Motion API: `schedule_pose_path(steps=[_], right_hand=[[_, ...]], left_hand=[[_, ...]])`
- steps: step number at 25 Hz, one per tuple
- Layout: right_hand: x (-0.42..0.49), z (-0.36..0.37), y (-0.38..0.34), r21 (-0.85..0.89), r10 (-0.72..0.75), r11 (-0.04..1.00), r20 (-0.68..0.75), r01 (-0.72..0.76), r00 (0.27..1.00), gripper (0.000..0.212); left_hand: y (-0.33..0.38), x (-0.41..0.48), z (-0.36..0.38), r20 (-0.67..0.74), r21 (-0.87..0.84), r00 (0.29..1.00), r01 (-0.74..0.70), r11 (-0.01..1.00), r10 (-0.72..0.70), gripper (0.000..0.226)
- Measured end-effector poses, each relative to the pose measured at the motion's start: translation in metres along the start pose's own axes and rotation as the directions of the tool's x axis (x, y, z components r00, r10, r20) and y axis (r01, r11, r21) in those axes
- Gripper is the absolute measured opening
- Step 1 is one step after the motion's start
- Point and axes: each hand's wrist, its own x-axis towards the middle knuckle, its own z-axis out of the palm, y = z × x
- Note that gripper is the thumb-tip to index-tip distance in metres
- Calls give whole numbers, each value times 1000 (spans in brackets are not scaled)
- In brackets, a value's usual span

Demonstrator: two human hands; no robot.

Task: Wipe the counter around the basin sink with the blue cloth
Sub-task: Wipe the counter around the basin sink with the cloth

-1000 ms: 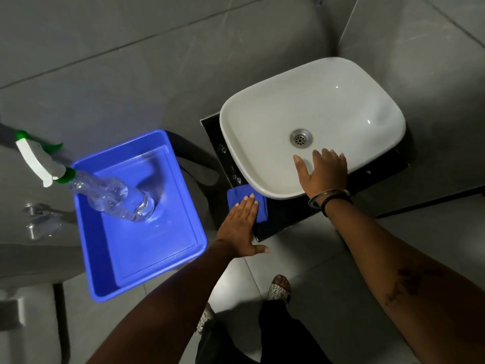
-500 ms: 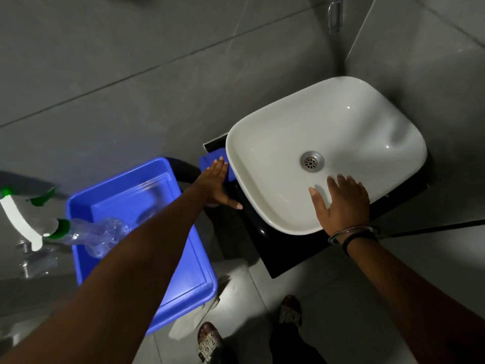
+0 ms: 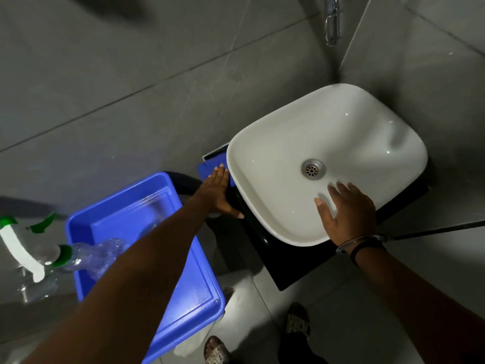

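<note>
Mid-wipe along the far left strip of the black bench [image 3: 294,264], beside the white basin sink [image 3: 275,206]. Left hand [image 3: 216,194] flat, fingers together, pressing the blue cloth [image 3: 210,166] down just beside the basin wall. Right hand [image 3: 346,216] spread open, braced on the near rim, holding nothing. Next, probably: dragging the cloth onward around the back corner, keeping pressure. No readable brand or label on the spray bottle [image 3: 78,256] in the blue tub [image 3: 183,298].

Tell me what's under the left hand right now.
The blue cloth lies flat under the left hand on the black counter, beside the basin sink. The hand covers much of the cloth; the counter beneath is hidden.
</note>
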Motion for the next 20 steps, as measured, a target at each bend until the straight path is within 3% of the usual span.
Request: schedule_pose_path(steps=[10,17,20], right_hand=[[0,-11,-4,-40,-20,999,50,22,999,69],[-6,-6,-5,-1,-11,1000,75,11,997,67],[-25,-17,-8,297,16,955,1,-16,1000,65]], left_hand=[[103,-125,124,-25,-29,995,-94,995,93,148],[179,-167,153,122,53,989,-93,994,86,143],[192,-173,148,138,22,987,-89,996,85,138]])
